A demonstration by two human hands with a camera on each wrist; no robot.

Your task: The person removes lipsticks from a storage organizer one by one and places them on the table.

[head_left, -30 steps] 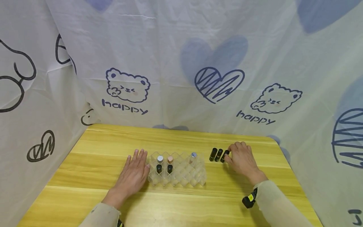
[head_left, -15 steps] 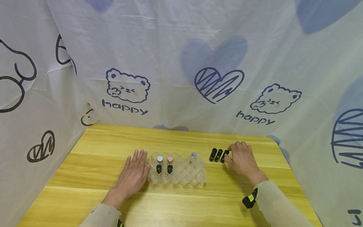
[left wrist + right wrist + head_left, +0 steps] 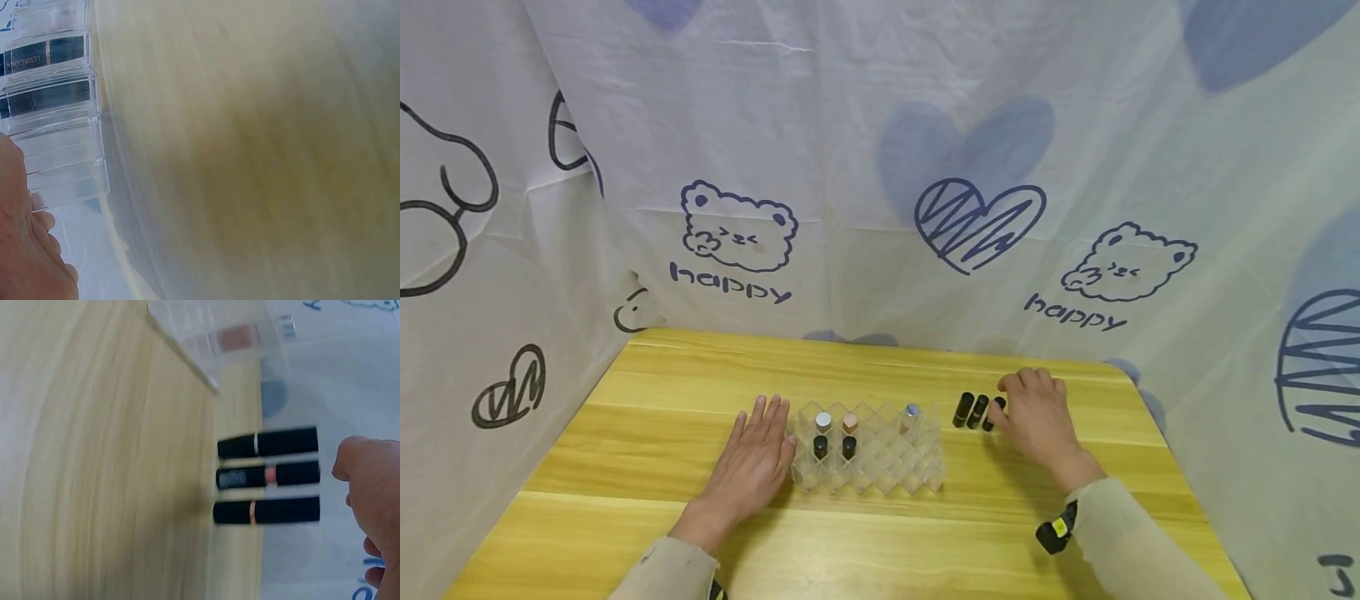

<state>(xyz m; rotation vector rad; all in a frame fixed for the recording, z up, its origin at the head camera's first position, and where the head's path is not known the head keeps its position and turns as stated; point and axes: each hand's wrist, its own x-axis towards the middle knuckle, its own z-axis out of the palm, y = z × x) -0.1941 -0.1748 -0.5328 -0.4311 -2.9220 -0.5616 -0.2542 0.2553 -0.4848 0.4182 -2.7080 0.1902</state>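
Note:
My left hand (image 3: 752, 458) lies flat on the table with its fingers straight, its thumb against the left end of a clear lipstick organizer (image 3: 887, 458). Three black lipsticks stand upright in a row right of the organizer; the right wrist view shows a gold-banded one (image 3: 281, 511), a pink-banded one (image 3: 297, 473) and one with a pale band (image 3: 284, 444). My right hand (image 3: 1037, 421) hovers at the rightmost lipstick, partly covering it in the head view. In the right wrist view, thumb and fingers are apart from the lipsticks and hold nothing.
Inside the organizer stand a silver-capped lipstick (image 3: 823, 421), a beige-capped one (image 3: 850, 423), two black ones, and another with a shiny silver cap (image 3: 912, 412) near the right end. A printed cloth (image 3: 865, 250) hangs behind the wooden table (image 3: 880, 542).
My right hand has shifted slightly left and up, its fingertips coming away from the rightmost lipstick. The left hand, the organizer and the lipsticks stay put.

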